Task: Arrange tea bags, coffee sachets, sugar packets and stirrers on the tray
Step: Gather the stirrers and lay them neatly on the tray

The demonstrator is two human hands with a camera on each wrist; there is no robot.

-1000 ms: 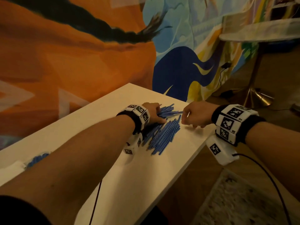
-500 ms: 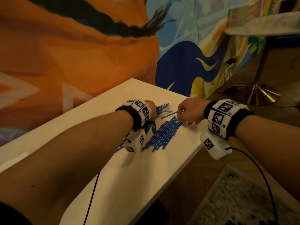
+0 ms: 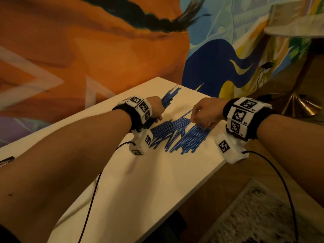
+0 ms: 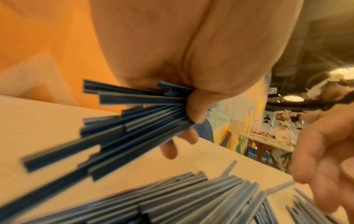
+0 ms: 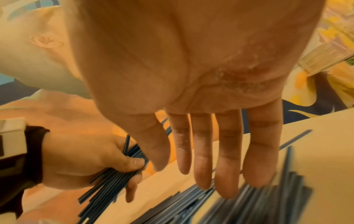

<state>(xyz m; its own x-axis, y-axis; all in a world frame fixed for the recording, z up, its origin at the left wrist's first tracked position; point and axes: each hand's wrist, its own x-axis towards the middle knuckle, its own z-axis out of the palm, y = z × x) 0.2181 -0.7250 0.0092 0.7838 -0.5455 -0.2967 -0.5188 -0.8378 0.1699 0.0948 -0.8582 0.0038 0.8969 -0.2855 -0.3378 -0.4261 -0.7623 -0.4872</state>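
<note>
Several thin blue stirrers (image 3: 180, 135) lie in a loose pile on the white table (image 3: 157, 181). My left hand (image 3: 156, 109) grips a fanned bundle of stirrers (image 3: 171, 97) just above the table, thumb pressed across them (image 4: 195, 109). The bundle (image 4: 124, 121) sticks out past the fist at both ends. My right hand (image 3: 203, 113) hovers over the right part of the pile, its fingers (image 5: 220, 151) straight and pointing down, tips on the stirrers (image 5: 249, 204). No tray, tea bags, sachets or sugar packets are in view.
The table's right edge (image 3: 201, 183) runs just beneath my right wrist. Beyond it are a wooden floor, a patterned rug (image 3: 254, 216) and a side table on a brass foot (image 3: 301, 104). A painted wall stands close behind. A small dark object (image 3: 7, 160) lies at the table's left edge.
My left hand has gathered a bundle of stirrers and raised it off the pile. My right hand, which pinched one stirrer half a second ago, now has straight fingers down on the pile.
</note>
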